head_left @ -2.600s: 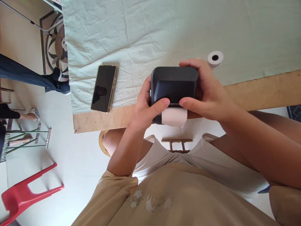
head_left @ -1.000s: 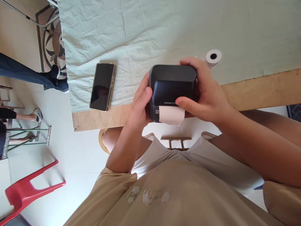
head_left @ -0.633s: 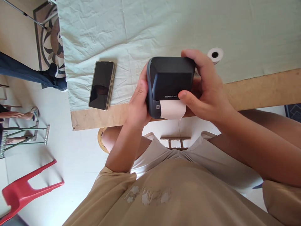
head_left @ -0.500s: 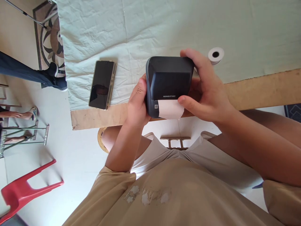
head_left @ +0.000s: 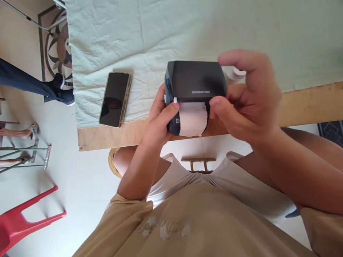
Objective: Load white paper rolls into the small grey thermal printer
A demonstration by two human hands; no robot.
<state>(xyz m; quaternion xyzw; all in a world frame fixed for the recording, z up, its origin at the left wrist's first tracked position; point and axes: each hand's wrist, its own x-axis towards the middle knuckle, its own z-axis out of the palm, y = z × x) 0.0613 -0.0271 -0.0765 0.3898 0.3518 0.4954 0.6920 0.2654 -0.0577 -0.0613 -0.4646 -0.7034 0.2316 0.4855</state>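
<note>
Two bare hands hold one small dark grey plastic label printer [head_left: 195, 80] above the near edge of the table [head_left: 308, 103]. We note the printer's lid appears lifted slightly at the front, with a wide strip of white paper [head_left: 192, 119] curling out of the gap below it and hanging over the front face. Pale lettering runs along the lid's front edge; we cannot read it with certainty.

The left hand [head_left: 158, 123] grips the printer's left side, its thumb laid across the front left corner beside the paper. The right hand [head_left: 248, 98] sits against the right side: the thumb tip presses at the right edge of the paper slot, the other fingers are loosely curled and raised above the lid, not flat on it. We record both hands as closed on the printer body.

A small white paper roll [head_left: 235, 73] lies on the table just behind the right hand, mostly hidden by its fingers. A black smartphone with a gold frame [head_left: 115, 99] lies face up, well to the left of the printer, on the wrinkled pale green cloth [head_left: 160, 32] covering the table. A red plastic chair [head_left: 25, 223] stands on the floor at lower left. Another person's leg in dark trousers [head_left: 26, 84] shows at the left edge.
</note>
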